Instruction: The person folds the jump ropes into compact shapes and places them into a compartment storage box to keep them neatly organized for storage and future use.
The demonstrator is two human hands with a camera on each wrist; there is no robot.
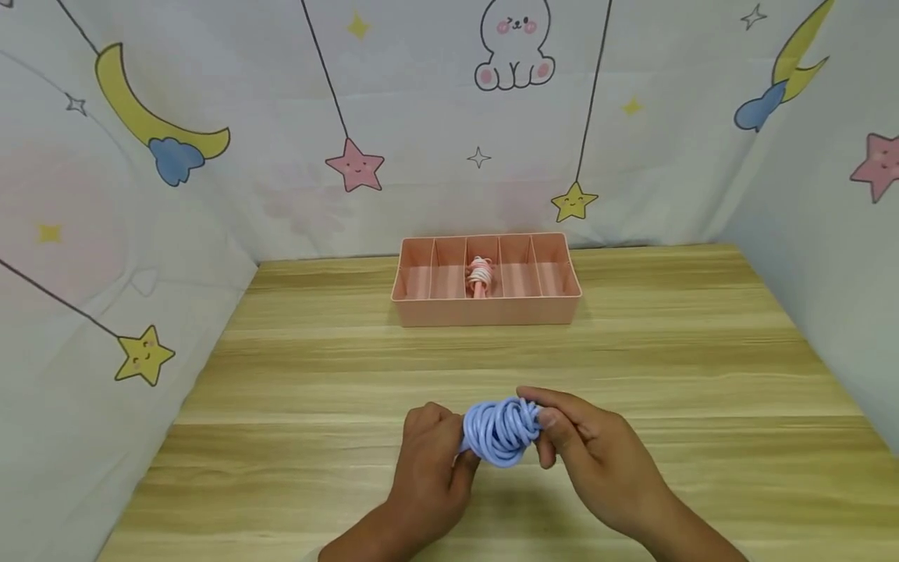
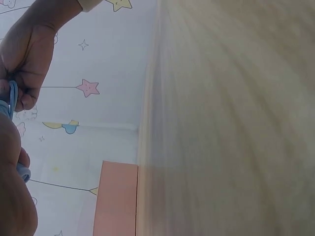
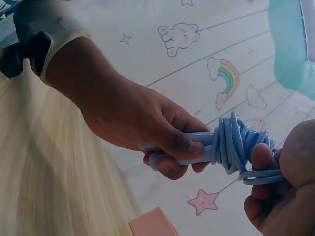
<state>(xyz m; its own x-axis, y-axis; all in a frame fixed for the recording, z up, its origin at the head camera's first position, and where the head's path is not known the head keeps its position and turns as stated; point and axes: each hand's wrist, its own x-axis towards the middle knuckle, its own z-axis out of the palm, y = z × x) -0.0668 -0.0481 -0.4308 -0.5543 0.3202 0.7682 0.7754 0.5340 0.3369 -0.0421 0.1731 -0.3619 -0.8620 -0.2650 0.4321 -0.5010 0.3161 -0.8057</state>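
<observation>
A light blue jump rope (image 1: 500,433), its cord wound in a thick bundle around the handles, is between both hands. My left hand (image 1: 431,464) grips the two handles (image 3: 199,153) side by side, their ends showing past the fingers in the right wrist view. On the bundle's other side, my right hand (image 1: 607,453) pinches the cord between thumb and fingers. A loop of cord (image 3: 263,177) runs into the right fingers. The left wrist view catches only part of both hands and a little blue at its left edge.
Farther back on the wooden table (image 1: 316,375) stands a pink box (image 1: 485,312) divided into several compartments. Its middle compartment holds a pink-and-white wound rope (image 1: 481,273) with a pink handle. Printed cloth walls (image 1: 435,211) enclose the table at the back and sides.
</observation>
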